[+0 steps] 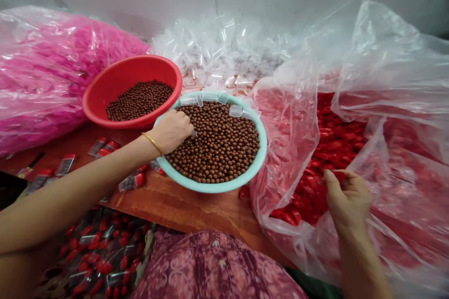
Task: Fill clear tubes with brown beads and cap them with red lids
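Note:
My left hand (171, 131), with a gold bangle (153, 144) on its wrist, reaches over the rim of a teal plastic bowl (224, 182) full of glossy brown balls (217, 142). A small clear plastic tube (193, 133) barely shows at its fingertips. My right hand (347, 200) is inside a clear plastic bag (287, 149) of red capsule-shaped pieces (315, 191), its fingers pinched on one red piece (337, 175). Several clear tubes (235, 110) lie on the teal rim.
A red bowl (129, 74) of smaller brown balls overlaps the teal bowl on a wooden table (182, 210). Behind stand a pink-filled bag (59, 70) and a heap of clear tubes (217, 46). Filled packets (101, 257) lie near the table's front edge, beside my patterned clothing (213, 266).

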The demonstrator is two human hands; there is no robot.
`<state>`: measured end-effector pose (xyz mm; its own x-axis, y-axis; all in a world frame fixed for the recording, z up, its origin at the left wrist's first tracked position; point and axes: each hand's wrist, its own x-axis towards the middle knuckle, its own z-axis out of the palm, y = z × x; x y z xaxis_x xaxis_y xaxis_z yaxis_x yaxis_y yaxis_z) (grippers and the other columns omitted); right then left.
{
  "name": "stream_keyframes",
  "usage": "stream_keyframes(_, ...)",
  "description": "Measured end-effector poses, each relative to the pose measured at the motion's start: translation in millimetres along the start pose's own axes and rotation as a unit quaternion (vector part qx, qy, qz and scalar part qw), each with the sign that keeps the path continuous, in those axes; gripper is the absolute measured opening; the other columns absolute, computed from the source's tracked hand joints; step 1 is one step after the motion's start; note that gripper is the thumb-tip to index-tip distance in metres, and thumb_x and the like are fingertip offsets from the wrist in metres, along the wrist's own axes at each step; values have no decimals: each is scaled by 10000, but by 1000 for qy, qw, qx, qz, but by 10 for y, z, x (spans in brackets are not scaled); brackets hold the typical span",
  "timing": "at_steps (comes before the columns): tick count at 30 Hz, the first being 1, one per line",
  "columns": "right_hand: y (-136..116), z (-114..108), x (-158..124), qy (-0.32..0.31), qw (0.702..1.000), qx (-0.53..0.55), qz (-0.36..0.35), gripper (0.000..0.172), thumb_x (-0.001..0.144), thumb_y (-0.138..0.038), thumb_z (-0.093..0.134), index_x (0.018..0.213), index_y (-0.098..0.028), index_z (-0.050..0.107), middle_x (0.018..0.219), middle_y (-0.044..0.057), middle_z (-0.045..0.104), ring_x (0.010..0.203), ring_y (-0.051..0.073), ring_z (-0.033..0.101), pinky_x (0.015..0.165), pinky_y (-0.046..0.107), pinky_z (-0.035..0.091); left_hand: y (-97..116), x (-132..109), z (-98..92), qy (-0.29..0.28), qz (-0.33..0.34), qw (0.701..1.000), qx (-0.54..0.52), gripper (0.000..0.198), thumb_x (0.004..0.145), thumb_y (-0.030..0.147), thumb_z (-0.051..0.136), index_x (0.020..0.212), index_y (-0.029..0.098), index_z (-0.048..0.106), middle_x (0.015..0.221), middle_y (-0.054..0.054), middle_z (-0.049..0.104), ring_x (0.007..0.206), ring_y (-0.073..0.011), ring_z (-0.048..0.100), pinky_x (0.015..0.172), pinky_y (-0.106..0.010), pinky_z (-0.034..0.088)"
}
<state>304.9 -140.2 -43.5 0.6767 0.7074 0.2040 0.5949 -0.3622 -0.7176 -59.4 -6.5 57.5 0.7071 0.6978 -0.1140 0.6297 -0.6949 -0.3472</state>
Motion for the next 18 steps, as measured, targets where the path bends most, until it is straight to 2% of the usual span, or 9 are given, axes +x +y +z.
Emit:
stream_keyframes(2, -49, -13, -11, 0, 996, 76, 44, 351, 600, -576, 565, 723, -265, 459, 600, 16, 522, 507, 202, 521, 556, 407, 472, 82, 48, -9, -44, 12, 999, -27, 240, 839, 81, 414, 805, 117, 649, 807, -117, 652, 762, -196, 614, 640, -297, 413)
stream_keyframes(4, -133, -32, -32, 2, 985, 145, 96, 352, 542, -555, 620, 674, -269, 463, 576, 1, 503, 458, 180, 484, 499, 388, 438, 176, 132, 39, -63, 11, 995, -76, 259, 825, 56, 404, 832, 114, 656, 826, -123, 662, 760, -197, 629, 638, -287, 426)
stream_keyframes(8, -292, -91, -64, 29, 965, 214, 151, 336, 475, -502, 651, 625, -265, 465, 588, -10, 483, 451, 135, 421, 441, 329, 348, 282, 286, 219, -24, -50, 972, -229, 207, 816, 116, 458, 829, 145, 662, 820, -90, 683, 795, -217, 644, 698, -300, 464)
stream_keyframes(10, -349, -145, -69, 51, 958, 218, 180, 321, 451, -490, 652, 607, -269, 479, 575, -20, 447, 440, 122, 374, 415, 312, 299, 280, 319, 306, 2, -82, 934, -349, 140, 795, 182, 525, 805, 150, 661, 795, -62, 688, 781, -213, 645, 716, -300, 474)
stream_keyframes(12, -411, -219, -73, 69, 952, 212, 210, 300, 437, -483, 653, 587, -279, 491, 557, -27, 416, 412, 112, 329, 388, 304, 253, 255, 322, 368, 28, -89, 858, -505, 125, 766, 211, 572, 823, 141, 658, 807, -45, 696, 781, -191, 647, 741, -291, 483)
stream_keyframes(15, -547, -335, -84, 77, 957, 197, 200, 257, 454, -469, 659, 574, -283, 528, 570, -15, 431, 392, 104, 323, 373, 301, 223, 212, 275, 384, 62, -74, 695, -713, 225, 724, 196, 614, 936, 124, 640, 928, -51, 704, 853, -151, 646, 827, -285, 481)
stream_keyframes(16, -609, -364, -89, 75, 959, 203, 184, 248, 461, -459, 670, 575, -279, 543, 583, -8, 444, 397, 102, 339, 371, 296, 220, 202, 248, 369, 71, -74, 648, -755, 256, 710, 191, 631, 956, 121, 631, 958, -56, 701, 875, -142, 643, 853, -288, 475)
stream_keyframes(18, -761, -391, -103, 48, 956, 245, 152, 250, 476, -445, 704, 574, -264, 561, 565, -14, 424, 403, 90, 345, 361, 275, 205, 201, 181, 320, 87, -86, 578, -807, 281, 686, 203, 675, 947, 117, 619, 970, -64, 696, 890, -136, 639, 865, -287, 472)
